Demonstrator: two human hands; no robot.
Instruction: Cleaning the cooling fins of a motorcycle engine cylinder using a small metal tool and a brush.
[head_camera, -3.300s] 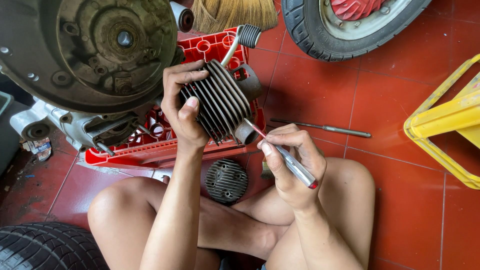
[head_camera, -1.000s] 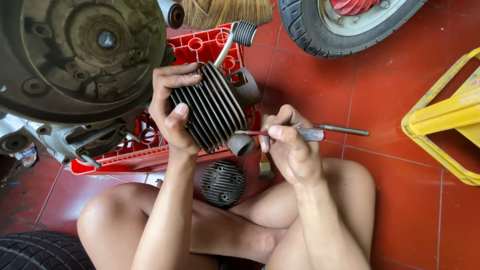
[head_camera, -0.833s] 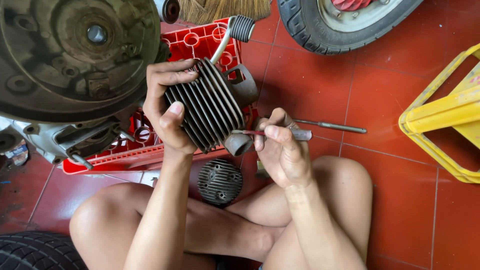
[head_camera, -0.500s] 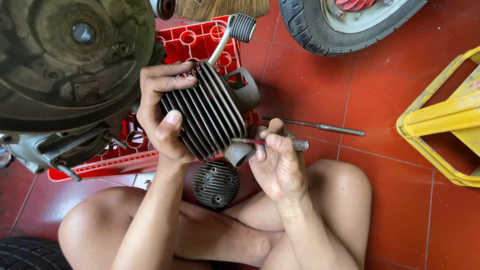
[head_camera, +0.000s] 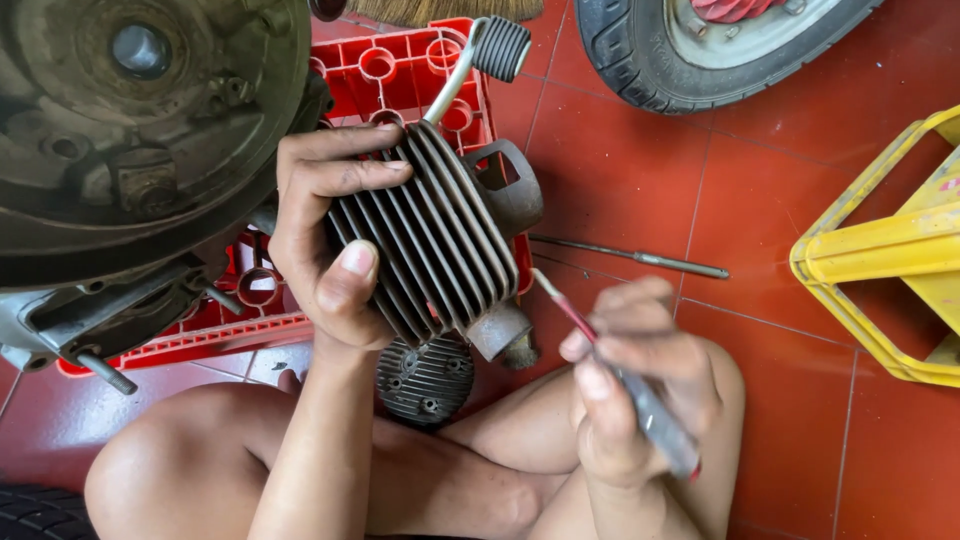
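The left hand (head_camera: 325, 245) holds a finned engine cylinder (head_camera: 435, 235) in the air above a red crate (head_camera: 410, 70), fingers curled over the upper fins and thumb pressed on the lower ones. The cylinder looks like cast metal: probably heavy, rigid and greasy, with thin fin edges that could chip. Grip across the fins, as shown, seems the surest hold. The right hand (head_camera: 625, 385) is closed around a screwdriver (head_camera: 620, 365), whose tip is just beside the cylinder's lower port. The crate's round pockets appear mostly bare; an engine case (head_camera: 130, 140) rests on its left side. A round finned head (head_camera: 425, 380) lies on the floor below
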